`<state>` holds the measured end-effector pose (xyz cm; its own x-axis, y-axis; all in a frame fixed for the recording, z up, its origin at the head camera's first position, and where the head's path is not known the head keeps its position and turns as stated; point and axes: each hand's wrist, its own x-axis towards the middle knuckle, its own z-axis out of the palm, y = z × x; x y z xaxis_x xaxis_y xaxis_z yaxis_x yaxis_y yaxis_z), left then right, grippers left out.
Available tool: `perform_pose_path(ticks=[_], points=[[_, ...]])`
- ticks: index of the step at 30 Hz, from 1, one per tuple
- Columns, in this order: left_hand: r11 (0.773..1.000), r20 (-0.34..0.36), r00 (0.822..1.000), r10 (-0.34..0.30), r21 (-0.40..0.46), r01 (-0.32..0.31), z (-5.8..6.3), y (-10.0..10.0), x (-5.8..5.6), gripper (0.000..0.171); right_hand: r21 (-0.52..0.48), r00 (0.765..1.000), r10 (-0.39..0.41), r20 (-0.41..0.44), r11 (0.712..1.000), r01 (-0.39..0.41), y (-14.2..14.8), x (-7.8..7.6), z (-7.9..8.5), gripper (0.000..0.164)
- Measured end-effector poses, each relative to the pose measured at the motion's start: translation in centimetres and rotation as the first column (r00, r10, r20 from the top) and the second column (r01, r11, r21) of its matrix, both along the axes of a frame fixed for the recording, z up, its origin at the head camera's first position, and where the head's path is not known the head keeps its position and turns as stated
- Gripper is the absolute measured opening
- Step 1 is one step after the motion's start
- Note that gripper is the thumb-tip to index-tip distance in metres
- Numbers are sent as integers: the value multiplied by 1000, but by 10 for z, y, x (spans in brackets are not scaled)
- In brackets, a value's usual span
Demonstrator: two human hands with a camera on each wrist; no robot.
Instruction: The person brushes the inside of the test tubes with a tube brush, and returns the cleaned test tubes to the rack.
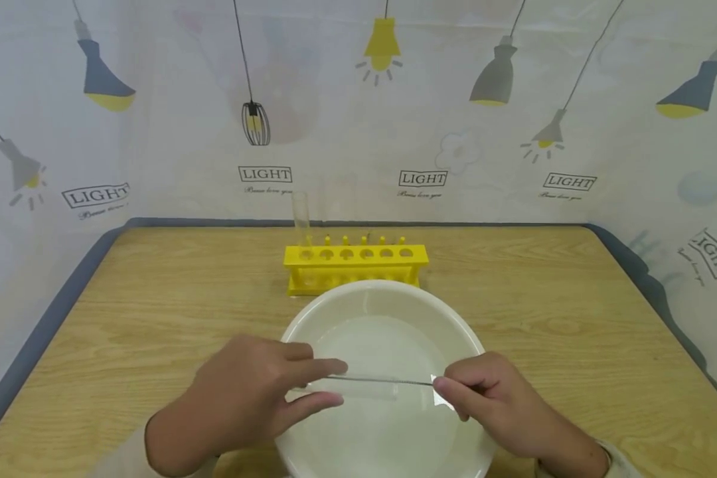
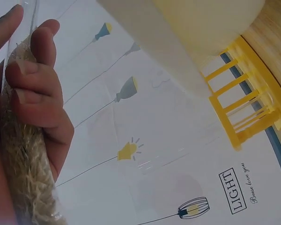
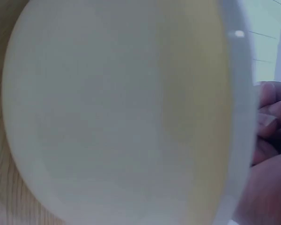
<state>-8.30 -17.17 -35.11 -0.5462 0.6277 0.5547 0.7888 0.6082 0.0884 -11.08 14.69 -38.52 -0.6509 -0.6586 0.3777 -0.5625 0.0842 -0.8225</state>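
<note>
Over a white basin [image 1: 370, 287], my left hand [image 1: 245, 392] holds a clear test tube [image 1: 379, 392] lying nearly level, its right end toward my other hand. In the left wrist view the fingers [image 2: 37, 101] curl round the tube, and the pale bristles of a test tube brush [image 2: 28, 173] show within it. The brush's thin twisted wire runs out to the right, where my right hand [image 1: 502, 398] pinches its end between thumb and fingers. In the right wrist view the basin's wall hides the fingertips and the wire.
Just behind the basin stands a yellow test tube rack [image 1: 358, 255], with another clear test tube [image 1: 301, 212] upright in its leftmost hole. All of it is on a wood-grain table [image 1: 173, 285], backed by a lamp-printed curtain [image 1: 334, 119].
</note>
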Motion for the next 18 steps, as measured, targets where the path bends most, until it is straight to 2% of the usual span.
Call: perform_pose_path(ticks=[3, 8, 12, 14, 18], points=[[1000, -46, 999, -3, -2, 3, -2, 2, -2, 27, -47, 981, 72, 181, 997, -65, 3, -1, 4, 45], [1000, -100, 995, 5, -2, -6, -2, 2, -5, 32, -135, 916, 170, 364, 982, -129, 6, -5, 7, 45], [1000, -149, 989, 4, 18, -1, -2, 0, -7, 35, -191, 871, 220, 439, 970, -149, 6, -8, 5, 45], [1000, -151, 989, 4, 28, 0, -1, -1, -9, 36, -220, 848, 239, 473, 964, -148, 7, -10, 6, 45], [999, -108, 994, 5, 38, -1, 0, -6, -10, 35, -268, 834, 279, 475, 949, -164, 11, -14, 6, 44]])
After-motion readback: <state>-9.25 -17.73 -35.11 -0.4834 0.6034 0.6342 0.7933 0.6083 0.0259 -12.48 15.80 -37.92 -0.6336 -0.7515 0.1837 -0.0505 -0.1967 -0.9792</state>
